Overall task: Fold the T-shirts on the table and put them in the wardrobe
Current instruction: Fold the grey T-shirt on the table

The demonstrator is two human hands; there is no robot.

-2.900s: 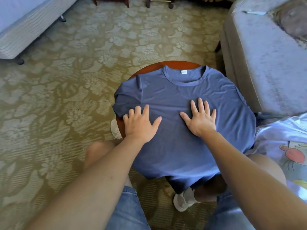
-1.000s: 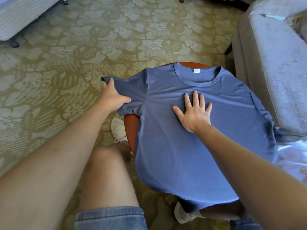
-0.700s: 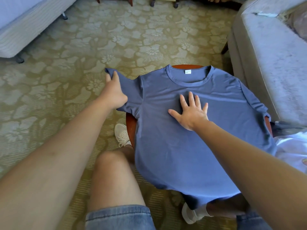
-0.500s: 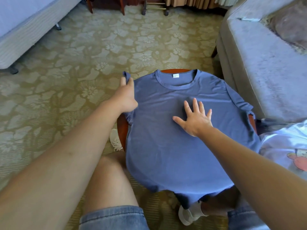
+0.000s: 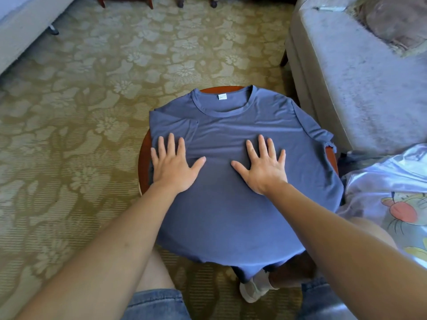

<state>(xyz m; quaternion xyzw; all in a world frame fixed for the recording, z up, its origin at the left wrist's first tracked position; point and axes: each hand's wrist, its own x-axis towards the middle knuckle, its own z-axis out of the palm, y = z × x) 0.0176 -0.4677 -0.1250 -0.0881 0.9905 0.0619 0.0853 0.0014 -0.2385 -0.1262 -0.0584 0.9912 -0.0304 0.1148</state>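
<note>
Blue T-shirt (image 5: 231, 215): lies spread out on the small round table (image 5: 143, 162). The neck is at the far side, and the bottom edge hangs off the near side toward the person.
Tag (image 5: 222, 97): a small white one shows inside the neck.
Left sleeve (image 5: 175, 125): folded in, so it lies flat on top of the shirt's chest.
Right sleeve (image 5: 323, 135): sticks out to the right and droops over the table's edge.
Left hand (image 5: 173, 167): flat on the shirt with fingers spread. The fingertips rest on the bottom of the folded sleeve.
Right hand (image 5: 263, 167): flat on the middle of the shirt with fingers spread wide, pressing the cloth down. It is near the left hand but not touching it.
White T-shirt (image 5: 392, 199): has a cartoon picture on it and lies just to the right of the table, beside the person's knee.
Sofa (image 5: 358, 77): grey, at the far right, close to the table.
Bed (image 5: 23, 31): its corner shows at the top left.
Carpet (image 5: 80, 112): green-gold with big flowers, all around the table.
Shoe (image 5: 251, 289): white, on the floor under the near edge of the shirt.
</note>
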